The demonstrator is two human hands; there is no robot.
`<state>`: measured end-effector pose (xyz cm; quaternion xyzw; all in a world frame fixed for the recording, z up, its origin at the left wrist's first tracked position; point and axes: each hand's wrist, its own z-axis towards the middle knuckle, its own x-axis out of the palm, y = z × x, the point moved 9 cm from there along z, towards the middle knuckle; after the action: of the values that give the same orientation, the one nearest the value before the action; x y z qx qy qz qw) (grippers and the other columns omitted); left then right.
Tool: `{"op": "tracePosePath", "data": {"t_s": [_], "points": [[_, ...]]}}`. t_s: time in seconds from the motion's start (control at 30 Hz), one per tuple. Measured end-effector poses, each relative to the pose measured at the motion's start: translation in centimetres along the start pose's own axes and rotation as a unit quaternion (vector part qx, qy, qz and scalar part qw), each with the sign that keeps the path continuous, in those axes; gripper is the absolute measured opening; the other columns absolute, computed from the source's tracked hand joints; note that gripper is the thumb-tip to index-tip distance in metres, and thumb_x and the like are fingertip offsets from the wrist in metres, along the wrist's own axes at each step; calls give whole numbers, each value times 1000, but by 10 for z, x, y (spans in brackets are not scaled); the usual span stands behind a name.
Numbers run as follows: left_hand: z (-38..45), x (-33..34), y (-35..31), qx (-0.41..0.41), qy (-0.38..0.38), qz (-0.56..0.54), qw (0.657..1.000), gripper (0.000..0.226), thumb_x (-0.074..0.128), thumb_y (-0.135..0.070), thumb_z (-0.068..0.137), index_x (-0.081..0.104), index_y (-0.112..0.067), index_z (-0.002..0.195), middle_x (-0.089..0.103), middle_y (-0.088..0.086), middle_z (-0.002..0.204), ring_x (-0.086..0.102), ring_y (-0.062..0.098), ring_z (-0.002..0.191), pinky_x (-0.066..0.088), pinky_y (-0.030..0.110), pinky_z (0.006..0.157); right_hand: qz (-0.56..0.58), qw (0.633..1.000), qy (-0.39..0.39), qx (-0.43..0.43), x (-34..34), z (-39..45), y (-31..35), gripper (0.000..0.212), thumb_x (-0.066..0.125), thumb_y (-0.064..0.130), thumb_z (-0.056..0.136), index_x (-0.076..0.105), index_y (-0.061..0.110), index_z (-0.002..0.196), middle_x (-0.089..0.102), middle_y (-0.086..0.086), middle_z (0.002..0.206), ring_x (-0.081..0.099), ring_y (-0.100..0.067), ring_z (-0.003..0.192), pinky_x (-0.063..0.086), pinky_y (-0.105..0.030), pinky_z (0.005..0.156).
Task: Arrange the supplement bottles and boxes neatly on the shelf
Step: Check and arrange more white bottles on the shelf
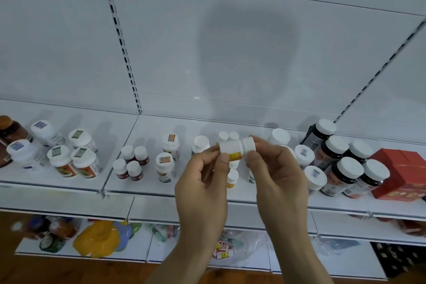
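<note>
A small white bottle with a yellow label (232,148) lies sideways in the air above the white shelf (147,188). My left hand (204,182) pinches its base end. My right hand (275,173) pinches its white cap end. Below and behind it stand similar small white bottles (232,177). Dark bottles with white caps (345,174) are grouped on the right beside a red box (398,173). Small brown bottles (131,166) and taller white bottles (164,167) stand to the left.
More white and amber bottles (62,160) fill the left shelf section. The white back panel (207,53) rises behind. A lower shelf (143,251) holds yellow packets, jars and plastic bags. A dark crate (396,260) sits at the lower right.
</note>
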<state>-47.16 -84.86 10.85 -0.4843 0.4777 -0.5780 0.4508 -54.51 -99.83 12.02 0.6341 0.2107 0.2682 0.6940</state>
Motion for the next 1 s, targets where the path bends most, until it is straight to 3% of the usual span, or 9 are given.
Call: {"op": "tracePosePath", "data": {"t_s": [0.1,0.23,0.4,0.47,0.53,0.6,0.73,0.9,1.0], "points": [[0,-2,-2,2,5,-13,1000,11,62,-23,93,69,-30,98,73,-23,99,71,3,92,50,8,69,35,999,-16,-2,3,-5,2,8,68,4,91,71,11,94,78,5,90,74,-9,84,54,-14,71],[1,-4,-6,20,9,-50,999,13,62,-15,93,71,-16,102,72,-20,112,68,0,103,52,10,78,-1,1000,-26,-13,10,-9,0,4,67,18,94,67,18,90,74,-2,81,70,-18,75,53,-19,65],[4,-16,-4,33,-29,-10,999,19,63,-29,91,72,-22,106,75,-19,103,70,3,98,56,21,86,9,999,-1,-47,25,-20,-3,18,60,9,97,66,23,107,72,4,118,69,-12,109,56,-27,88],[3,-18,-5,33,-34,-11,999,24,62,-33,89,72,-22,107,75,-17,104,70,3,100,56,22,88,19,999,-16,-48,23,-20,-3,15,63,8,95,68,19,104,75,3,110,70,-11,105,56,-25,88],[2,-18,-5,26,-35,-34,998,26,61,-33,88,71,-20,108,73,-19,109,68,2,105,55,21,90,14,999,-24,-45,22,-17,-3,8,67,12,93,69,18,97,75,5,94,71,-7,88,54,-18,75],[2,-17,-4,20,-36,-52,998,26,60,-32,87,70,-20,108,71,-22,113,67,2,108,54,19,90,0,999,-21,-41,23,-16,-4,5,68,17,93,69,22,93,74,6,87,69,-10,81,53,-20,70],[3,-18,-4,19,-47,-44,998,21,62,-29,89,70,-25,108,72,-22,108,68,0,104,54,17,88,-6,998,7,-57,29,-19,-3,16,63,13,96,70,23,106,73,7,115,69,-11,105,57,-26,83],[1,-15,-7,20,-44,-65,997,27,61,-27,88,70,-21,113,75,-14,106,70,4,103,54,16,86,8,998,-22,-52,23,-17,-1,10,68,16,92,71,25,94,76,9,91,71,-9,84,55,-22,73],[1,-20,-8,24,-59,-44,997,24,62,-31,87,70,-28,109,76,-14,101,71,4,98,54,15,82,11,998,-10,-57,29,-17,1,10,65,24,92,72,28,97,75,9,104,71,-15,98,58,-32,81]]}}
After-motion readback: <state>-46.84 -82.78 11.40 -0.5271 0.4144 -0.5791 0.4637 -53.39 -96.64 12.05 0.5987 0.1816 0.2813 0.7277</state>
